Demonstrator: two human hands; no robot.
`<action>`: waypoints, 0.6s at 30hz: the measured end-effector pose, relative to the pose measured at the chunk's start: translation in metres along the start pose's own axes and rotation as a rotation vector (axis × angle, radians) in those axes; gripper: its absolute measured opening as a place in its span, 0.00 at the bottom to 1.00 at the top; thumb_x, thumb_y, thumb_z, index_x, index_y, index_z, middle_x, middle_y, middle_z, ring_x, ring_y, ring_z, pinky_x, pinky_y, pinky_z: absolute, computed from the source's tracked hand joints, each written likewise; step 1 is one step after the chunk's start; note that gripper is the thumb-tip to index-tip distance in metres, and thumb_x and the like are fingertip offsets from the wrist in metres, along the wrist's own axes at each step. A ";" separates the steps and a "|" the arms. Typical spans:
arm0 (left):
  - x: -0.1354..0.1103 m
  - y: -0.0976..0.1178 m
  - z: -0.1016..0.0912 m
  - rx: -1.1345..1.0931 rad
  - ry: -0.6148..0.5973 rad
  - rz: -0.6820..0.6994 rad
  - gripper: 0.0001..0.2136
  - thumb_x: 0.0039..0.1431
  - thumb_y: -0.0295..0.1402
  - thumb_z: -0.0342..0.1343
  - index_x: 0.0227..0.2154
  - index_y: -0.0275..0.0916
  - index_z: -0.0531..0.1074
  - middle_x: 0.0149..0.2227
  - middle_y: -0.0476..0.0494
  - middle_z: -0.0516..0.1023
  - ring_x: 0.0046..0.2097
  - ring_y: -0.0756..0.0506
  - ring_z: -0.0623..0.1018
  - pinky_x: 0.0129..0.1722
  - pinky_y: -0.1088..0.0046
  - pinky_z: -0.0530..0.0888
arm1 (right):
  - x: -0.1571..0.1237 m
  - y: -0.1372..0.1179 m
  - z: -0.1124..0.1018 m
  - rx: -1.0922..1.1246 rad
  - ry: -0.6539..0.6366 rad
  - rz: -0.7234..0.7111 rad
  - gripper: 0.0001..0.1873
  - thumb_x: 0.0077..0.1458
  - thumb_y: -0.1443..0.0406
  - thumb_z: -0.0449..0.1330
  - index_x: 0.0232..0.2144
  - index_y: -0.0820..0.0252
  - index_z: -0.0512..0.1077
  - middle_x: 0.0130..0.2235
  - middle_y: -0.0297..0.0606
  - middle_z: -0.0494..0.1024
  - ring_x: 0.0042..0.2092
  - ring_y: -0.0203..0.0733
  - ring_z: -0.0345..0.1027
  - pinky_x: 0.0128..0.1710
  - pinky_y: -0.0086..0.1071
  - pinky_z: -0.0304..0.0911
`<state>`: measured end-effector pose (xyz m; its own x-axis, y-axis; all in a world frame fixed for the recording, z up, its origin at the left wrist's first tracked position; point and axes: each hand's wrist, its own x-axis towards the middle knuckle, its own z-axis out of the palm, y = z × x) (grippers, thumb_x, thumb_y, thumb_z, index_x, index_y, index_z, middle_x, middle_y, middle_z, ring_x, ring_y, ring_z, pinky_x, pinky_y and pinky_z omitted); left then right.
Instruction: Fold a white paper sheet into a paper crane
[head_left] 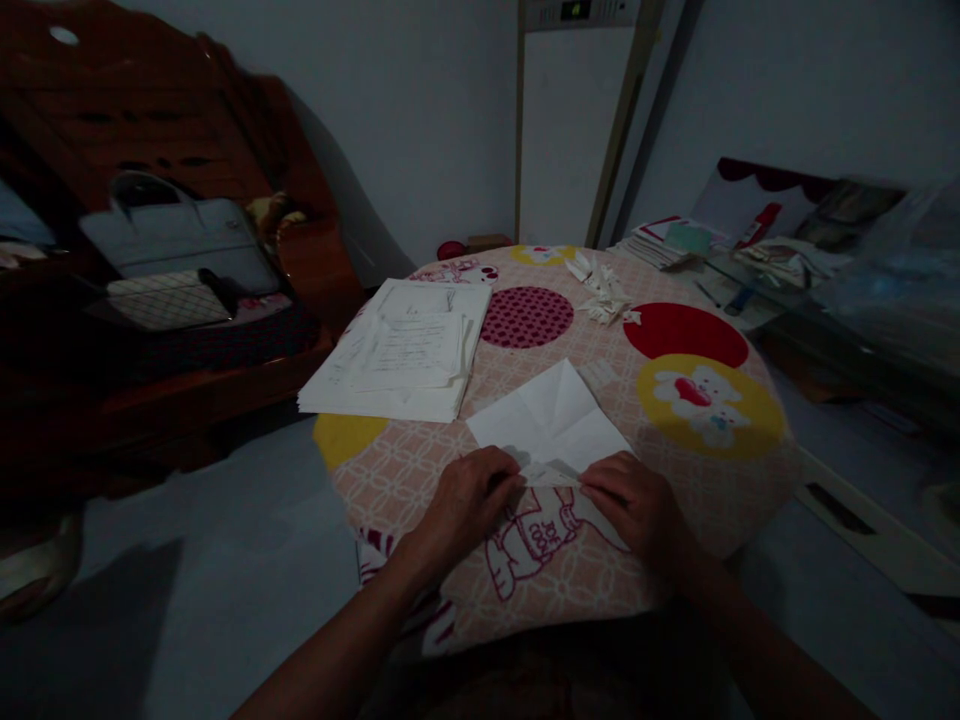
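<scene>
In the head view, we take the white sheet [553, 412] as the dial centre, with 12 o'clock away from the person. The sheet lies creased on the patterned tablecloth [405, 480], 1 corner toward 12 o'clock and the folded edge at 6 o'clock. We locate the left hand [474, 488] at 7 o'clock and the right hand [631, 498] at 4 o'clock. The 2 hands are apart from each other; each is clamped, fingers and thumb, on an end of the folded edge. The fingers cover both ends of this fold, so we cannot see its full length.

At 10 o'clock we find the paper stack [405, 350]; its writing is too small to read. At 1 o'clock lie crumpled scraps [602, 298], their number unclear. Further out at 10 o'clock, a pale handbag [184, 245] sits in shadow. At 3 o'clock, the clear plastic [907, 270] is cut off by the frame.
</scene>
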<state>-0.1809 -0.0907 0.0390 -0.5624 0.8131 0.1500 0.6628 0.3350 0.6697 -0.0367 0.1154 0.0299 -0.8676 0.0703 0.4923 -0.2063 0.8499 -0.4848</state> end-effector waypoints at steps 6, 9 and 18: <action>0.002 -0.001 -0.001 -0.058 0.011 0.057 0.03 0.56 0.28 0.56 0.29 0.38 0.73 0.31 0.47 0.76 0.35 0.47 0.74 0.34 0.72 0.69 | -0.003 -0.004 0.000 -0.050 0.013 -0.052 0.09 0.60 0.68 0.55 0.34 0.58 0.76 0.33 0.40 0.78 0.35 0.42 0.70 0.35 0.36 0.67; 0.000 -0.002 -0.002 -0.083 0.036 0.098 0.04 0.53 0.25 0.55 0.29 0.39 0.74 0.32 0.47 0.76 0.36 0.47 0.75 0.37 0.71 0.71 | -0.006 -0.002 -0.002 -0.131 0.038 -0.106 0.10 0.59 0.70 0.56 0.40 0.59 0.75 0.40 0.43 0.79 0.41 0.45 0.71 0.42 0.41 0.69; -0.011 -0.016 -0.003 -0.051 0.170 0.107 0.09 0.52 0.20 0.55 0.31 0.40 0.76 0.41 0.44 0.78 0.43 0.46 0.77 0.43 0.66 0.74 | -0.003 0.034 -0.022 -0.299 0.146 -0.023 0.16 0.55 0.74 0.55 0.41 0.55 0.77 0.49 0.41 0.78 0.48 0.49 0.72 0.46 0.46 0.71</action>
<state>-0.1868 -0.1064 0.0294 -0.5684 0.7493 0.3398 0.6996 0.2228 0.6789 -0.0309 0.1555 0.0273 -0.7858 0.1050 0.6095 -0.0644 0.9662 -0.2495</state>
